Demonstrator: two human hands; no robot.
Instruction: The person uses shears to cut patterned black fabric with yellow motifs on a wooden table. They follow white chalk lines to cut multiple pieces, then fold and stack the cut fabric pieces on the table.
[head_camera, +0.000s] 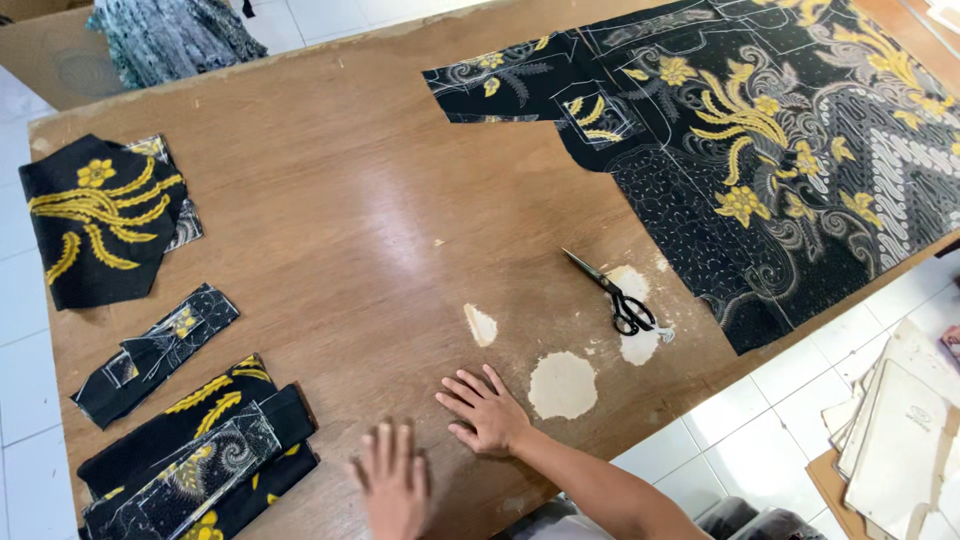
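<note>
bare tabletop between fabric pieces

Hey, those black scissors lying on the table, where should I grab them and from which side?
Take the scissors by the black loop handles at their near-right end, coming from your right hand side. The closed blades point up-left, away from you, and the handles lie flat on bare wooden table, clear of the patterned cloth.

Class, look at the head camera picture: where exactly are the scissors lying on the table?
The scissors lie closed on the wooden table, right of centre, beside the lower edge of the large black-and-yellow patterned cloth, beyond the right hand.
</note>
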